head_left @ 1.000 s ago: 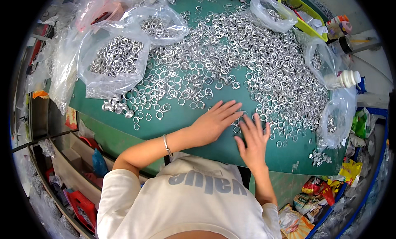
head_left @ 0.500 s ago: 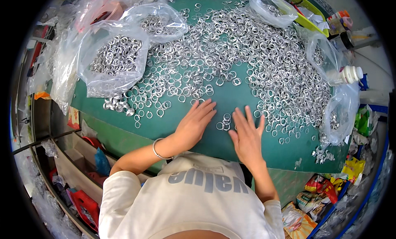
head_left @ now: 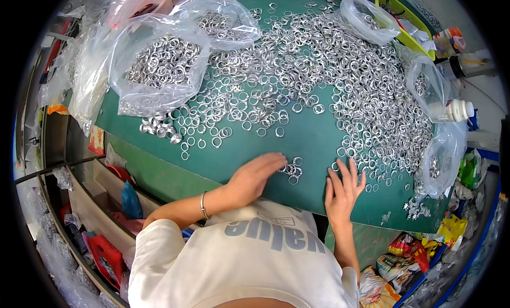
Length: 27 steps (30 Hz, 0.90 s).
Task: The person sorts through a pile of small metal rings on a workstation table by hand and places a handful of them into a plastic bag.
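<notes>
My left hand (head_left: 257, 173) lies flat on the green table (head_left: 297, 133) near its front edge, fingers together, fingertips touching a small cluster of silver metal rings (head_left: 291, 170). My right hand (head_left: 343, 189) rests flat on the table just to the right, fingers spread, holding nothing, its tips close to the edge of the big spread of silver rings (head_left: 340, 79) that covers the table's middle and right. A thin bracelet (head_left: 202, 206) circles my left wrist.
A clear plastic bag full of rings (head_left: 159, 69) sits at the left, a second bag (head_left: 223, 21) behind it, more bags (head_left: 441, 154) along the right edge. A white bottle (head_left: 451, 111) lies at the right. Shelves with red and blue items (head_left: 111, 223) are below left.
Both hands have slid toward me along the table, dragging a small cluster of rings out of the big spread to the front edge.
</notes>
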Available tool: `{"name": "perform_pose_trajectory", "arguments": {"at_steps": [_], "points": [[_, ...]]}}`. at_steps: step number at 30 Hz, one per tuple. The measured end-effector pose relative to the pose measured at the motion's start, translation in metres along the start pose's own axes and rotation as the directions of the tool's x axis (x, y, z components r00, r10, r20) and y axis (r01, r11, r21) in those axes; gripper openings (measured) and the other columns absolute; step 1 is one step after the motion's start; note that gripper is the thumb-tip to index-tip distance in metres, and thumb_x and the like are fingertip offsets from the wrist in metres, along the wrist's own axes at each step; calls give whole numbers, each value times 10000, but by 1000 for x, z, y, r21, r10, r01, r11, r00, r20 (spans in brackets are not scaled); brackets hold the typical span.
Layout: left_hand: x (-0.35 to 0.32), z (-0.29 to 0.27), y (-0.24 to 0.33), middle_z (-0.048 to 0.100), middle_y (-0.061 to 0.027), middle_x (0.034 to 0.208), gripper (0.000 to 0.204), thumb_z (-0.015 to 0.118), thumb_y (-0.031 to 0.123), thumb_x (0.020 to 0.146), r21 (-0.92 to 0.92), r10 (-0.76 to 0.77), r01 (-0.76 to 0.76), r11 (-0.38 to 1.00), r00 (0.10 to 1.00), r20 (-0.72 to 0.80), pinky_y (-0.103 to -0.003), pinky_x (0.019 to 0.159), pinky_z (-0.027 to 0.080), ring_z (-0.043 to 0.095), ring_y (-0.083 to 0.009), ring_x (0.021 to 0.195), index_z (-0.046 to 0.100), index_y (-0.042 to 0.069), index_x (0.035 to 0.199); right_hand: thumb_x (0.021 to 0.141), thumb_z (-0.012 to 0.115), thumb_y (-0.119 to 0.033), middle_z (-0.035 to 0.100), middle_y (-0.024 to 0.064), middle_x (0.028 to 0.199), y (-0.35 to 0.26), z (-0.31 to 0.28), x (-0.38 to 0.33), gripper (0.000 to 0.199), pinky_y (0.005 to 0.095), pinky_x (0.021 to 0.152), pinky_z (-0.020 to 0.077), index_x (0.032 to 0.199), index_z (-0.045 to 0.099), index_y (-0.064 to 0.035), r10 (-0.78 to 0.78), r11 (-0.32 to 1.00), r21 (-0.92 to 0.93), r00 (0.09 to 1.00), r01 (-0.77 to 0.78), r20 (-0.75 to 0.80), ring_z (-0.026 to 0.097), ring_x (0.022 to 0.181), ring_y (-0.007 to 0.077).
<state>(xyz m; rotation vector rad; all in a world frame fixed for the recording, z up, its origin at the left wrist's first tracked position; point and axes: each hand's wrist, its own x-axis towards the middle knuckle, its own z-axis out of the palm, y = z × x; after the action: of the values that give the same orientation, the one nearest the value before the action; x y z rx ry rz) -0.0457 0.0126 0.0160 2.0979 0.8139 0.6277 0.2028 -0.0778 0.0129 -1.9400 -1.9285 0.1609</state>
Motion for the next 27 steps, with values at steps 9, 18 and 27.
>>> {"name": "perform_pose_trajectory", "arguments": {"at_steps": [9, 18, 27], "points": [[34, 0, -19, 506, -78, 1244, 431, 674, 65, 784, 471, -7, 72, 879, 990, -138, -409, 875, 356, 469, -278, 1103, 609, 84, 1210, 874, 594, -49, 532, 104, 1318, -45, 34, 94, 346, 525, 1073, 247, 1220, 581, -31, -137, 962, 233, 990, 142, -39, 440, 1296, 314], [-2, -2, -12, 476, -135, 1398, 500, 556, -69, 735, 160, 77, -82, 984, 996, 32, -443, 965, 376, 471, -303, 1229, 557, -9, 1232, 842, 607, -29, 545, 109, 1270, -31, 30, 80, 354, 537, 1054, 275, 1196, 586, -31, -194, 975, 118, 980, 187, 49, 448, 1266, 331], [27, -13, -21, 398, -177, 1464, 673, 506, -141, 698, 429, 4, 13, 903, 999, -38, -556, 1139, 216, 323, -334, 1402, 433, -34, 1359, 875, 617, -87, 512, 133, 1369, -33, 18, 77, 395, 484, 1093, 323, 1256, 558, 0, -335, 905, 356, 905, 232, 263, 387, 1359, 332]]}}
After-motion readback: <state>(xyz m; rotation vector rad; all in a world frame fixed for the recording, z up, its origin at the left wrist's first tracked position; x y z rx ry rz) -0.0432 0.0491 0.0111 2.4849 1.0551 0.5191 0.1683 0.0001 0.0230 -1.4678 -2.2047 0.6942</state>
